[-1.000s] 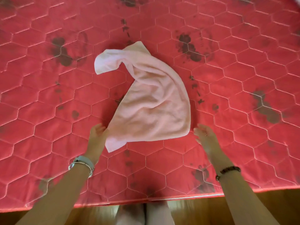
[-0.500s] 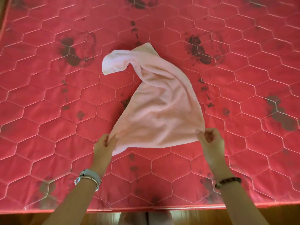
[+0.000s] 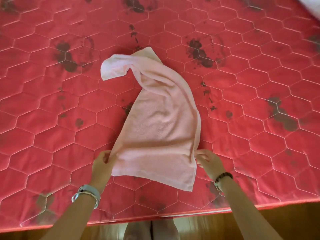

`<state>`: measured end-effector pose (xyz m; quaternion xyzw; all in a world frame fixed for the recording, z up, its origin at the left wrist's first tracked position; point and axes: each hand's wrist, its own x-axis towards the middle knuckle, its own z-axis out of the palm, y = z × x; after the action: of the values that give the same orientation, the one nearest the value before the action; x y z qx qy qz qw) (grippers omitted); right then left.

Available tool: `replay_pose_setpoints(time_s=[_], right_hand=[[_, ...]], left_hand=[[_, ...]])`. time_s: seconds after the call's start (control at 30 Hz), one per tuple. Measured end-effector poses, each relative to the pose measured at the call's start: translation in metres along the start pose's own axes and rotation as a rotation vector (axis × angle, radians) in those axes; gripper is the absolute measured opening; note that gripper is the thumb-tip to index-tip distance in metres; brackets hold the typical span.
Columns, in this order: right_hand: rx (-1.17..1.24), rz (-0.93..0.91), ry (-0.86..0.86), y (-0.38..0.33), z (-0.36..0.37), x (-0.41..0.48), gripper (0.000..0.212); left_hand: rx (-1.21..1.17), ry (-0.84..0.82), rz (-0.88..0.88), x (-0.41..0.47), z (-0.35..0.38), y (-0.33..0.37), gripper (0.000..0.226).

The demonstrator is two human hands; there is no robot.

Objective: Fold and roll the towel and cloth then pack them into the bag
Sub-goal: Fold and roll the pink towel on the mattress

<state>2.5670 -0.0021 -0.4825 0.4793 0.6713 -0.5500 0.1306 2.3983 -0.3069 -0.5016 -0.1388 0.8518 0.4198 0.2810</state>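
Note:
A pale pink towel [image 3: 159,125] lies crumpled on the red quilted mattress [image 3: 52,135], its far end twisted and flopped to the left. Its near edge hangs down flat toward me. My left hand [image 3: 103,163] pinches the towel's left side edge near the bottom. My right hand [image 3: 208,161] pinches the right side edge at about the same height. No bag or second cloth is in view.
The mattress has dark flower prints and hexagon stitching, and its near edge [image 3: 173,216] runs just above my knees [image 3: 150,229]. Wooden floor [image 3: 285,220] shows below it. A white thing [image 3: 313,7] sits at the far right corner.
Both hands reached the towel's lower corners, took hold, and drew the near part toward me. The lower edge now lies flatter and straighter than before.

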Motion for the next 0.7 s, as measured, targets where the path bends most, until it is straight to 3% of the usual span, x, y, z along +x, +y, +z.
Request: replay_pose_setpoints(time_s=[0.17, 0.27, 0.4, 0.5, 0.6, 0.7], right_hand=[[0.004, 0.061, 0.047, 0.012, 0.011, -0.004, 0.039], [-0.063, 0.078, 0.027, 0.019, 0.016, -0.006, 0.037], [0.145, -0.053, 0.183, 0.005, 0.015, -0.017, 0.036], [0.208, -0.176, 0.211, -0.014, 0.008, -0.023, 0.029], [0.104, -0.218, 0.160, -0.026, 0.004, -0.024, 0.023], [0.017, -0.138, 0.125, -0.027, 0.007, -0.020, 0.027]], left_hand=[[0.024, -0.003, 0.006, 0.007, 0.005, -0.003, 0.029], [0.036, -0.001, 0.027, 0.007, 0.009, 0.002, 0.031], [-0.143, 0.060, 0.128, -0.006, 0.006, 0.020, 0.029], [-0.235, 0.010, 0.195, -0.014, 0.000, 0.039, 0.014], [-0.193, -0.072, 0.206, -0.013, -0.005, 0.052, 0.018], [-0.068, -0.130, 0.147, -0.005, -0.005, 0.043, 0.024]])
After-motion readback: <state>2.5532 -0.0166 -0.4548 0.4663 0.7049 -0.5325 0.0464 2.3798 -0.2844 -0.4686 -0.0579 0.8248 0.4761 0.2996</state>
